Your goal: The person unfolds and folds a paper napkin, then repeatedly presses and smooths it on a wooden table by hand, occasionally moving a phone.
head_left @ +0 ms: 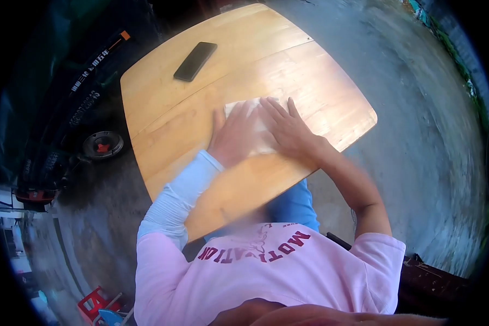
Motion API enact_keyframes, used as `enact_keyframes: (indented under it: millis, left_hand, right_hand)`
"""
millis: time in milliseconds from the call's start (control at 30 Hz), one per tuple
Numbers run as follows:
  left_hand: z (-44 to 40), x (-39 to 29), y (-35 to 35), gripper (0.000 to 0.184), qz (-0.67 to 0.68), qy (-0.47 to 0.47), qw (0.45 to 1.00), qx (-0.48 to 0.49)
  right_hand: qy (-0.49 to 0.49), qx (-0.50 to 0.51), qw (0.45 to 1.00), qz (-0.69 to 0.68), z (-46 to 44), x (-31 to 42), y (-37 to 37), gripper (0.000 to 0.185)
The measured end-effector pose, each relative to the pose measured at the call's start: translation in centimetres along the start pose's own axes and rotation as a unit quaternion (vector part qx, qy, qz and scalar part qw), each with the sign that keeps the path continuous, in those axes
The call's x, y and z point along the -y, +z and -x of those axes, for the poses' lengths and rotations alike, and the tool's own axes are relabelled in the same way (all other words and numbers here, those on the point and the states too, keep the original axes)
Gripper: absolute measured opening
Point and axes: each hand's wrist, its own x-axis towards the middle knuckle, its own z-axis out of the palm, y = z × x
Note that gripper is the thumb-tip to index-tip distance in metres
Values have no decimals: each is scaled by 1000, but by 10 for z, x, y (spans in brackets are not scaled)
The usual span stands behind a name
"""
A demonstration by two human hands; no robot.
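Here, both your hands press down onto a pale cloth on a light wooden worktop. The cloth lies near the middle of the wood, on your side of a long seam, its pale edges showing past your hands and in the gap between them. Your left hand, below a light blue sleeve, reaches forward with its fingers extended, the outermost one standing apart from the rest; blur softens the others, and you cannot tell how closely they sit. Your right hand, its forearm bare, angles in from the other side, fingers straight and slightly spread, the outermost angled clear. Neither hand shows a pinch, and whether their fingertips touch cannot be told.

Beyond the seam, toward the far left side of the worktop, a dark phone lies flat, apart from your hands. Your pink shirt, with red lettering, fills the near foreground. On the ground to your left stands a dark vehicle with orange and white markings and a visible wheel; a red plastic stool sits lower left.
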Motion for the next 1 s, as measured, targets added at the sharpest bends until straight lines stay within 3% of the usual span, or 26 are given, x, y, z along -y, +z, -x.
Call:
enact_keyframes:
  millis: [67, 233, 333, 433, 600, 700, 867, 1000]
  left_hand:
    - [40, -20, 0, 63, 8, 18, 1000, 6]
    - [80, -43, -12, 65, 47, 12, 998, 48]
    - [62, -26, -11, 64, 17, -7, 1000, 22]
    - [25, 16, -4, 62, -10, -42, 999, -11]
    - [-20, 65, -7, 60, -83, -121, 989, 23]
    - [-10, 69, 4, 59, -54, -136, 989, -17]
    - [76, 18, -9, 61, -14, -81, 997, -7]
    - [137, -38, -26, 63, 38, -92, 994, 49]
  right_hand:
    - [61, 60, 994, -63, 22, 41, -13, 64]
    - [64, 99, 989, -87, 40, 81, -30, 65]
    - [49, 95, 990, -88, 14, 58, -18, 65]
    - [4, 7, 1000, -17, -28, 21, 10, 68]
    - [31, 48, 998, 31, -106, -12, 37, 59]
    - [55, 37, 998, 17, -108, 1, 42, 59]
    - [6, 56, 998, -34, -39, 63, 6, 64]
    - [11, 82, 992, -98, 17, 115, -11, 71]
